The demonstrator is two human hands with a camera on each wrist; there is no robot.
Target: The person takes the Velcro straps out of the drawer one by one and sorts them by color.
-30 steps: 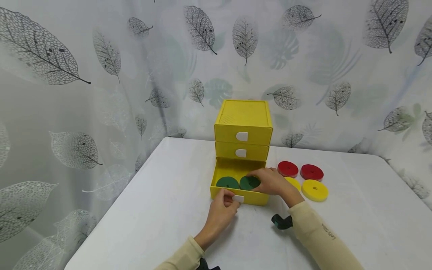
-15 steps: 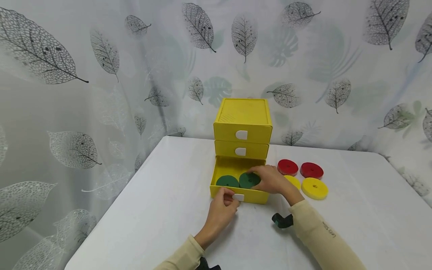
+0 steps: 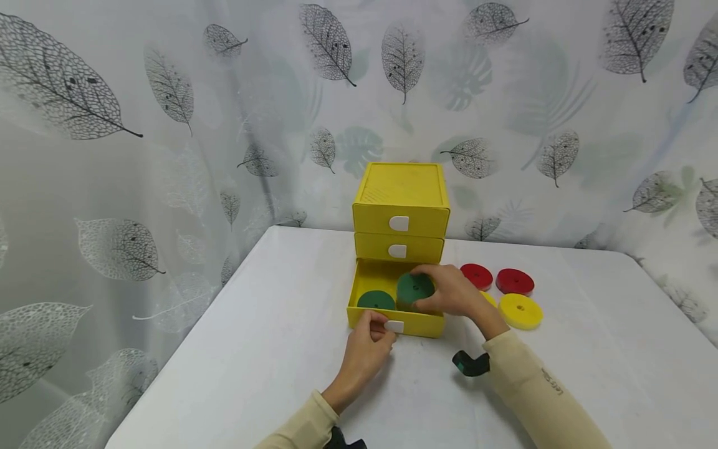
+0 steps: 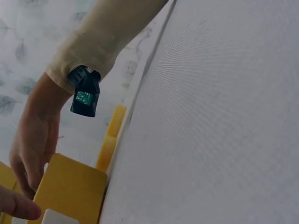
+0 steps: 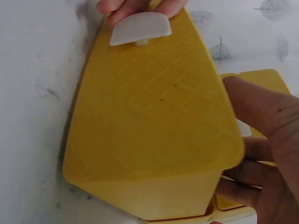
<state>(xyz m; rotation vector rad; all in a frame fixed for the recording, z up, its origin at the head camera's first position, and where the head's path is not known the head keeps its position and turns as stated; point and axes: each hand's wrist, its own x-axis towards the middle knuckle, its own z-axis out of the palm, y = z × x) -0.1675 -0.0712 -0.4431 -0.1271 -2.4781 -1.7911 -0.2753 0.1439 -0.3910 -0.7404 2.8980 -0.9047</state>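
In the head view, my right hand (image 3: pixel 449 290) grips a thick green disc (image 3: pixel 415 287) with a small centre hole, thumb at its near edge and fingers at its far edge. This disc stands higher than a second green disc (image 3: pixel 377 299) in the pulled-out bottom drawer (image 3: pixel 423 324) of a yellow cabinet (image 3: pixel 401 187). My left hand (image 3: pixel 367 349) holds the drawer's front beside its white handle (image 3: pixel 394 326). From the right wrist, the drawer front (image 5: pixel 154 102) fills the middle, with left fingertips (image 5: pixel 126 9) at the handle; the green discs are hidden there.
Two red discs (image 3: pixel 515 281) lie on the white table (image 3: pixel 252 349) right of the cabinet. Nearer me are two yellow discs (image 3: pixel 520 311), one partly behind my right hand. The two upper drawers (image 3: pixel 399 248) are closed. A leaf-patterned curtain (image 3: pixel 269 125) hangs behind.
My right hand has raised the green disc a little, from beside the other green disc to above it. My left hand stays at the drawer front. The head view has shifted slightly.
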